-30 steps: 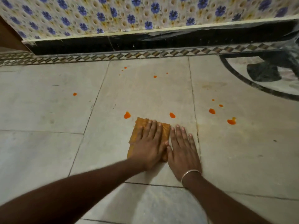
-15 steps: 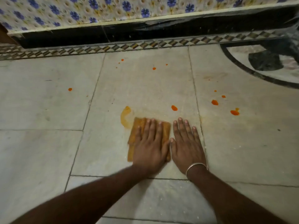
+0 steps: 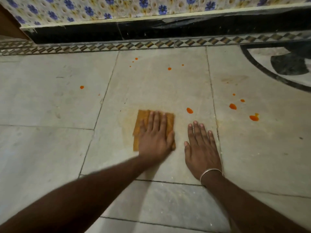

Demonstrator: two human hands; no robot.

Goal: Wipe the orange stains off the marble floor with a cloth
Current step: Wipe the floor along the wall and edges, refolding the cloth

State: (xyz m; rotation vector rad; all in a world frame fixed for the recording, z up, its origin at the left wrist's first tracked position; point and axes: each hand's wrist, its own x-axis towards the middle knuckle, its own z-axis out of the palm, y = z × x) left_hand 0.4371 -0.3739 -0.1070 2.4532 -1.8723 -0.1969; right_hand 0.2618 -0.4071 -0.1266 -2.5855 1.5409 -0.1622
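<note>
1. Centre of frame: left hand [image 3: 155,137] lies flat, fingers straight, palm pressing down on the cloth [image 3: 140,126].
2. The cloth is an orange-brown folded rectangle, flat on the marble floor [image 3: 50,106]. A pale yellowish smear [image 3: 126,130] runs along its left edge.
3. Right of the cloth: right hand [image 3: 201,148] lies flat on bare floor, fingers straight and slightly spread, holding nothing and clear of the cloth. There is a silver bangle [image 3: 210,172] at the wrist.
4. The orange stains [image 3: 232,106] cluster at the right of frame. A single drop [image 3: 189,110] sits just above the right hand. Small specks [image 3: 169,68] lie at upper centre, and a lone spot [image 3: 82,87] at the left.
5. Top of frame: patterned border strip [image 3: 151,44], with flowered wall tiles [image 3: 117,7] above it.
</note>
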